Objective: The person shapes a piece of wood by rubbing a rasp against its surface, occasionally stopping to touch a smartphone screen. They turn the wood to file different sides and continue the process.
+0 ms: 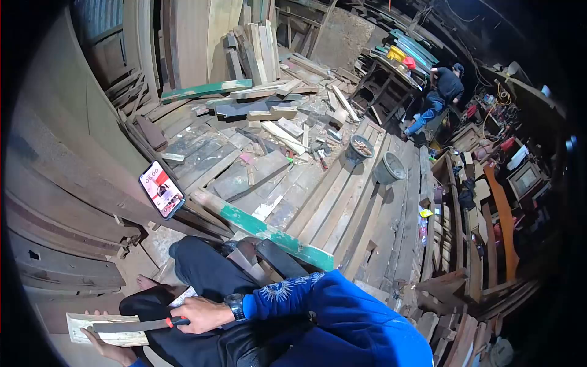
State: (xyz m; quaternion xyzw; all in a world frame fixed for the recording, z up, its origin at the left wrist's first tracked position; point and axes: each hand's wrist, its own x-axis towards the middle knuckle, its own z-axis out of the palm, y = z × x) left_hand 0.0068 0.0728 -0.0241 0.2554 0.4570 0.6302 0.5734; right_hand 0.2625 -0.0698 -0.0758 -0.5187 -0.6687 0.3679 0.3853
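Low at the left, my left hand (111, 350) is closed around a short, pale, slightly curved piece of wood (133, 338), with fingers showing at both its edges. My right hand (205, 315) grips the red and black handle of a long flat file (131, 326). The file's blade lies along the face of the wood, its far end close by my left fingers. Both hands are over my lap, on the left side of my dark trousers (214, 269). A watch (234, 306) is on my right wrist, below a blue sleeve.
A phone (162, 189) leans upright ahead, beside stacked boards (67, 165). A green-edged plank (263, 227) borders the wooden platform before me. Offcuts (263, 113) lie scattered farther off, near two buckets (389, 168). Another person (446, 88) is at the back right.
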